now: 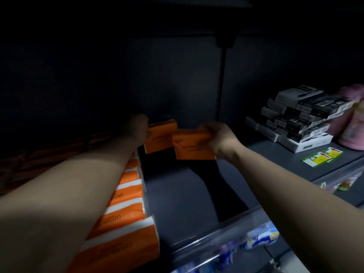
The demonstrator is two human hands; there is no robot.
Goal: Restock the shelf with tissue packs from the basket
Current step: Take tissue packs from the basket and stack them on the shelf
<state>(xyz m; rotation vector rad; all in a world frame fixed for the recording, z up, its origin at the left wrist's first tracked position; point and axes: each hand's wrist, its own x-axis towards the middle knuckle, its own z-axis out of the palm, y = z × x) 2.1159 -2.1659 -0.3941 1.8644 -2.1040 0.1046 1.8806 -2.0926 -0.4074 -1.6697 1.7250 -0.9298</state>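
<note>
Orange tissue pack (pixel 192 147) upright, orange row (pixel 128 192) at left

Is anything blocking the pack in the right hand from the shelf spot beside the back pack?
Nothing visible. The right hand holds the orange pack over bare shelf. The back pack stands just to its left, by the left hand. The stacked boxes sit well off to the right.

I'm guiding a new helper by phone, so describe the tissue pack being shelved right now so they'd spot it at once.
Find the dark grey shelf with a row of orange tissue packs lining its left side. Over the bare middle, the right hand grips one orange pack by its right edge. It is the rightmost orange pack and the only one held by that hand.
</note>
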